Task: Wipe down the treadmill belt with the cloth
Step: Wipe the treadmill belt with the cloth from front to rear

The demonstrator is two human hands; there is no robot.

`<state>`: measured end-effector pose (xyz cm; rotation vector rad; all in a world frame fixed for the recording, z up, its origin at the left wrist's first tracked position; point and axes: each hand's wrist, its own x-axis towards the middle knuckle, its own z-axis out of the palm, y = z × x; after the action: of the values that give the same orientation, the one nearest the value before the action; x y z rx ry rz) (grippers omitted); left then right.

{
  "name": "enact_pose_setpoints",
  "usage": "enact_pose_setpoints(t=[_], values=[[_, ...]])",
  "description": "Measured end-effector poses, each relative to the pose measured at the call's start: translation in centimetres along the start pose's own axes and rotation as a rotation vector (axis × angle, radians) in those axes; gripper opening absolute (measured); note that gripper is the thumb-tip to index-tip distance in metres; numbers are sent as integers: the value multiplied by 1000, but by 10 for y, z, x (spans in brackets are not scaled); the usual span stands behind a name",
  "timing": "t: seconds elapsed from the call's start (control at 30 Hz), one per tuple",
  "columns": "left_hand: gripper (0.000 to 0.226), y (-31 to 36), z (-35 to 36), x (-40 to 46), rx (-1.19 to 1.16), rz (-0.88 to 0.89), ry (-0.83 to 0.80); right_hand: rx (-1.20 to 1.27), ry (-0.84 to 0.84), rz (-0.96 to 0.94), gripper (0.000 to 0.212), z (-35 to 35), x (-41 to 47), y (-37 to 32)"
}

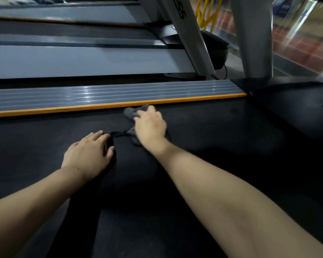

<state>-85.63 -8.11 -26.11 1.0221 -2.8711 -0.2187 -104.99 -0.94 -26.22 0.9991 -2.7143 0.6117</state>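
The black treadmill belt (203, 164) fills the lower half of the view. A grey cloth (131, 112) lies crumpled on it near the orange side strip. My right hand (150, 125) presses flat on the cloth, fingers spread over it, with cloth showing past the fingertips and beside the wrist. My left hand (88, 155) rests palm-down on the belt, fingers together, about a hand's width to the left of the cloth, holding nothing. A thin dark strap or cord (117, 134) lies between the two hands.
An orange strip (101, 106) and a ribbed grey side rail (119, 92) border the belt's far edge. Grey uprights (194, 43) rise behind the rail. The black motor cover (296, 108) sits at right. A neighbouring treadmill deck (73, 60) lies beyond.
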Motion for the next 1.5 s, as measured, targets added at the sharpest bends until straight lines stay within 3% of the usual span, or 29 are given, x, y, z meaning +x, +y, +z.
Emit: enact_pose_setpoints(t=[0.07, 0.17, 0.3, 0.43, 0.53, 0.63, 0.7, 0.77, 0.93, 1.07, 1.13, 1.27, 1.37, 1.5], values=[[54, -9, -7, -3, 13, -39, -2, 25, -97, -109, 24, 5, 2, -15], [57, -22, -15, -7, 32, -66, -11, -72, -79, -173, 26, -12, 18, 35], [58, -26, -11, -8, 28, -25, -16, -215, 35, 173, 25, -48, 38, 139], [59, -29, 0, -8, -2, -32, 2, -215, 85, 326, 29, -39, 25, 107], [55, -30, 0, -10, -38, -48, 21, -84, 57, 213, 28, -13, 5, 23], [51, -34, -3, -18, -16, -64, 68, -79, -36, -42, 24, 13, -18, -50], [50, -37, -5, -25, 4, -59, 58, -76, -106, -190, 26, 11, -11, -50], [49, -38, -9, -30, 16, -42, 45, -131, -100, -222, 27, -4, 4, -12], [58, -40, -11, -42, 65, -7, -22, -227, 72, 200, 24, -42, 23, 118], [67, -36, -8, -40, 58, -16, -91, -168, 129, 327, 25, -17, 16, 73], [65, -34, -8, -39, 45, -20, -84, -92, 95, 218, 24, 1, 8, 14], [65, -36, -6, -34, 11, -41, -117, -50, -83, -224, 24, 22, -31, -83], [65, -35, -8, -35, -25, -57, -123, -76, -129, -308, 27, 10, -10, -43], [56, -28, -13, -41, -25, -55, -75, -202, 23, 43, 28, -21, 33, 80]])
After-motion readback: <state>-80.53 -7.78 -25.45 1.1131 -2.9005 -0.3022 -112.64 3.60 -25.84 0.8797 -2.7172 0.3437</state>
